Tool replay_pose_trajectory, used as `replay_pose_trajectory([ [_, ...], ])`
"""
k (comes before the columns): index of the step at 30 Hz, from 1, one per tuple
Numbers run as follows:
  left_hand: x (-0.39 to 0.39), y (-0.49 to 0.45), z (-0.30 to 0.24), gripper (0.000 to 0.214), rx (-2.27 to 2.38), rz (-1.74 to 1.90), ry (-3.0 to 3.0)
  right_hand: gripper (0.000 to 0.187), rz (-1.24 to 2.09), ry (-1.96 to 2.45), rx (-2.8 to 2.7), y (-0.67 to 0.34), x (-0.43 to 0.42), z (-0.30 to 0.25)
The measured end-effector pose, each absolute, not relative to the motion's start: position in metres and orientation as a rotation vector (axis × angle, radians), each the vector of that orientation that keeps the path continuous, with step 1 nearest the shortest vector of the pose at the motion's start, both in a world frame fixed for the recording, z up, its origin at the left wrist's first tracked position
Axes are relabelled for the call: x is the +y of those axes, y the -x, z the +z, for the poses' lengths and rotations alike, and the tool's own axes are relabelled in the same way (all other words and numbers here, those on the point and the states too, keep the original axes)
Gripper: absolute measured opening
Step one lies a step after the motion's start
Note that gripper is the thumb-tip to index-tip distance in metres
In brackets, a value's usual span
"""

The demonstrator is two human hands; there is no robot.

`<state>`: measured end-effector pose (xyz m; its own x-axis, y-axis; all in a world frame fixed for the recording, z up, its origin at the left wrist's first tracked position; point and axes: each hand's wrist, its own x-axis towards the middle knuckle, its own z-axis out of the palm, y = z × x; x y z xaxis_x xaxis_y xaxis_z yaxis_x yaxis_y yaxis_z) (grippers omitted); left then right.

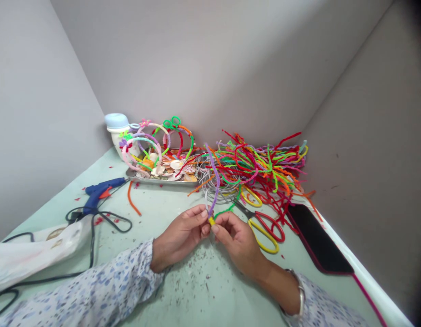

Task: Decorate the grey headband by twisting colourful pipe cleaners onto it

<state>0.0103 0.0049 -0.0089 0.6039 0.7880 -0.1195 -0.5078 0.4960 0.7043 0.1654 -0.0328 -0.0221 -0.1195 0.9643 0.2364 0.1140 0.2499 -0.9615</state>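
My left hand (183,231) pinches the lower end of a purple pipe cleaner (217,179), which rises and bends above the fingers beside a thin pale strip (206,198). At the bottom of the purple length is a short yellow band (212,221). My right hand (239,245) has thumb and forefinger closed on this yellow band, close against the left fingertips. Part of the join is hidden by the fingers. Just right of my right hand lie scissors (243,208) with dark blades and red and yellow handles.
A metal tray (162,181) holds shells and colourful headbands (161,151). Pipe cleaners (261,163) lie heaped beside grey wire hoops (205,175). A blue glue gun (96,195) with black cord and a white bag (36,254) are left; a phone (321,238) is right. A white bottle (120,136) stands behind.
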Motion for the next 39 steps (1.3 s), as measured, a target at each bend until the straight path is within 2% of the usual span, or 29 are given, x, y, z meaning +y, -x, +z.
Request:
replay_pose_trajectory([
  [11,0.0032,-0.0112,-0.0058,0.014,0.465,0.794,-0.609,0.012,1.029,1.059,-1.510,-0.1621,-0.0328,-0.0232],
  [18,0.0044,-0.0116,-0.0080,0.009,0.473,0.821,-0.663,0.007,0.801,1.118,-1.661,-0.1638,-0.0320,-0.0209],
  [23,0.0049,-0.0101,-0.0112,0.008,0.461,0.820,-0.681,0.011,0.674,1.112,-1.749,-0.1666,-0.0324,-0.0168],
  [39,0.0026,-0.0104,-0.0108,0.008,0.424,0.786,-0.663,0.014,0.726,1.047,-1.740,-0.1666,-0.0360,-0.0169],
])
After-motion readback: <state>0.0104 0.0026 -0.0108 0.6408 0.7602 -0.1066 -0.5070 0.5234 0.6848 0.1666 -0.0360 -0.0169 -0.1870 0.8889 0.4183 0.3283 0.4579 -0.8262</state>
